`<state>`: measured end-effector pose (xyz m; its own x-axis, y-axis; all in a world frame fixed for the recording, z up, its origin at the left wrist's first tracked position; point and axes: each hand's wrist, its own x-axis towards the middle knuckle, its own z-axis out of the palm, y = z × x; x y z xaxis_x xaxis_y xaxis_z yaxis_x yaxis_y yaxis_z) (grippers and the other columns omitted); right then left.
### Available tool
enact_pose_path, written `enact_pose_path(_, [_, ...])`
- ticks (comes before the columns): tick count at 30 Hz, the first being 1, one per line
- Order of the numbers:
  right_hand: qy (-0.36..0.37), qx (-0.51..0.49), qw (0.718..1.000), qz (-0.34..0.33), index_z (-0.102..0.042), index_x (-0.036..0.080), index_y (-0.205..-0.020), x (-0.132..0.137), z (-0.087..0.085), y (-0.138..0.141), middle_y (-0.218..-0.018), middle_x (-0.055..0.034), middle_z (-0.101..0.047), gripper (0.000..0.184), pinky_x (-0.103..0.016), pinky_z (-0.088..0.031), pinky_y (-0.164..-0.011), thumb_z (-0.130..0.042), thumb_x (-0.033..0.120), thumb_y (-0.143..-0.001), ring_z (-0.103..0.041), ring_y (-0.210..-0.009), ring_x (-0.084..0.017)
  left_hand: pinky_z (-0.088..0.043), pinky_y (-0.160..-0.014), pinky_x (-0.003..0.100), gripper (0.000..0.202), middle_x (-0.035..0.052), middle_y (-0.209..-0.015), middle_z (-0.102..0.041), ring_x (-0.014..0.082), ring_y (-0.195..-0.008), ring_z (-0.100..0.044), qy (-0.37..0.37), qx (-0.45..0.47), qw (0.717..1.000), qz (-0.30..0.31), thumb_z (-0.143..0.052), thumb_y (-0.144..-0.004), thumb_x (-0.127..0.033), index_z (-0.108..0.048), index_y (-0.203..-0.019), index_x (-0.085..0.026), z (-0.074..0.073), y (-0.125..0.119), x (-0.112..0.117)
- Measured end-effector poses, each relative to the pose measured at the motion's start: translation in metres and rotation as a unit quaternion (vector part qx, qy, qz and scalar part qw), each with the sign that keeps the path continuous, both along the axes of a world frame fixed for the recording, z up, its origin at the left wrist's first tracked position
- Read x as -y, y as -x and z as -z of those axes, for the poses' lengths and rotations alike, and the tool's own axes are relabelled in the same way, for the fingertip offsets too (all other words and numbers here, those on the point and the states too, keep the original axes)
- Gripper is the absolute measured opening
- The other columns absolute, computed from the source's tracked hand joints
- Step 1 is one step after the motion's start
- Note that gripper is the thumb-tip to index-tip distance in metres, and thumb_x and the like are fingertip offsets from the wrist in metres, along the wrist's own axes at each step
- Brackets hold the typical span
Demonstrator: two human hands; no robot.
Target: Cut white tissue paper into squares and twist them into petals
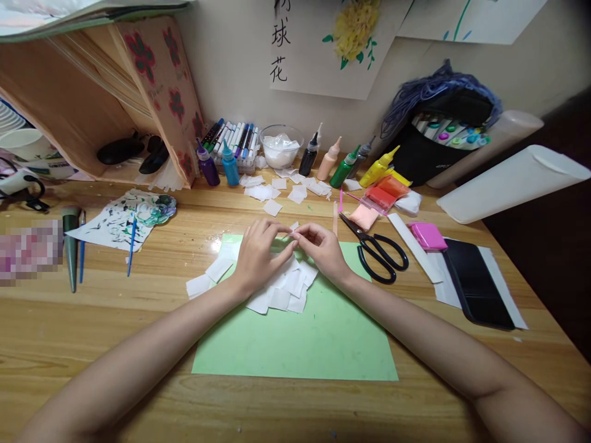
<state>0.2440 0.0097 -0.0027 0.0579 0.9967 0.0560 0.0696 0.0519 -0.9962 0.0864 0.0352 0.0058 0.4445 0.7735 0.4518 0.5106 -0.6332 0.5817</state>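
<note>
My left hand [261,252] and my right hand [323,249] meet at the fingertips over the far edge of a green sheet of paper [295,344]. Thumbs and forefingers pinch together around a small white bit [293,229]; it looks like paper, but fingers cover most of it. Below the hands, several white paper squares [279,298] overlap in a cluster on the green sheet. More squares [199,286] stick out past its left edge. Black-handled scissors [378,249] lie open just right of my right hand, partly on the sheet's corner.
Loose white paper pieces [272,208] lie behind the hands, before a glass bowl [281,147] and several paint bottles [344,167]. Paintbrushes [132,246] and a paint-smeared paper [120,224] are at left. Clay packs [381,195], a phone [478,280] and a white bottle [508,184] sit at right.
</note>
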Motion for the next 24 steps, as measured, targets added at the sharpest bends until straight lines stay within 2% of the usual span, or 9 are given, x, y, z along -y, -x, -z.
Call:
enact_pose_path(3, [-0.001, 0.010, 1.000, -0.004, -0.062, 0.016, -0.077, 0.000, 0.001, 0.000, -0.073, -0.0024, -0.062, 0.025, -0.025, -0.040, -0.058, -0.064, 0.041, -0.076, -0.052, -0.064, -0.012, -0.040, -0.076, 0.033, 0.012, 0.0039, -0.088, -0.062, 0.0178, -0.085, -0.055, 0.014, -0.001, 1.000, -0.003, -0.054, -0.087, -0.030, -0.058, -0.091, -0.020, 0.002, 0.000, 0.000])
enact_pose_path(8, [-0.007, 0.019, 1.000, -0.011, -0.062, 0.016, -0.078, 0.000, 0.003, 0.000, -0.073, -0.0019, -0.060, 0.021, -0.025, -0.038, -0.058, -0.063, 0.037, -0.078, -0.050, -0.063, -0.011, -0.041, -0.070, 0.030, 0.012, 0.0029, -0.080, -0.063, 0.0153, -0.077, -0.054, 0.058, 0.052, 0.997, -0.011, -0.053, -0.087, -0.027, -0.059, -0.080, -0.019, 0.002, 0.001, -0.003])
enact_pose_path(12, [-0.004, 0.030, 1.000, -0.004, -0.060, 0.016, -0.077, 0.000, 0.004, 0.000, -0.070, -0.0006, -0.057, 0.022, -0.025, -0.036, -0.056, -0.062, 0.037, -0.078, -0.047, -0.060, -0.011, -0.041, -0.066, 0.028, 0.012, 0.0021, -0.077, -0.062, 0.0136, -0.072, -0.053, 0.090, 0.094, 0.991, -0.043, -0.055, -0.085, -0.026, -0.058, -0.077, -0.019, 0.001, 0.001, -0.005])
enact_pose_path(16, [0.003, 0.033, 0.999, -0.003, -0.058, 0.016, -0.075, 0.001, 0.002, -0.001, -0.067, 0.0008, -0.054, 0.020, -0.024, -0.035, -0.054, -0.061, 0.036, -0.077, -0.046, -0.058, -0.010, -0.042, -0.062, 0.026, 0.011, 0.0003, -0.072, -0.060, 0.0113, -0.064, -0.052, 0.142, 0.153, 0.975, -0.080, -0.053, -0.085, -0.026, -0.055, -0.078, -0.019, 0.004, 0.001, -0.008])
enact_pose_path(20, [-0.001, 0.027, 1.000, -0.005, -0.053, 0.017, -0.073, 0.000, 0.000, -0.001, -0.066, 0.0016, -0.051, 0.018, -0.024, -0.035, -0.052, -0.059, 0.034, -0.077, -0.044, -0.056, -0.010, -0.042, -0.063, 0.026, 0.013, 0.0006, -0.075, -0.057, 0.0114, -0.067, -0.052, 0.184, 0.201, 0.956, -0.107, -0.050, -0.087, -0.029, -0.052, -0.079, -0.019, 0.008, 0.001, -0.014])
enact_pose_path(24, [-0.002, 0.014, 1.000, -0.004, -0.052, 0.018, -0.073, 0.000, 0.001, -0.002, -0.066, 0.0013, -0.051, 0.019, -0.024, -0.036, -0.052, -0.059, 0.035, -0.077, -0.045, -0.056, -0.010, -0.043, -0.061, 0.026, 0.013, 0.0007, -0.073, -0.055, 0.0109, -0.065, -0.051, 0.206, 0.252, 0.930, -0.170, -0.048, -0.089, -0.030, -0.050, -0.082, -0.019, 0.015, 0.005, -0.022])
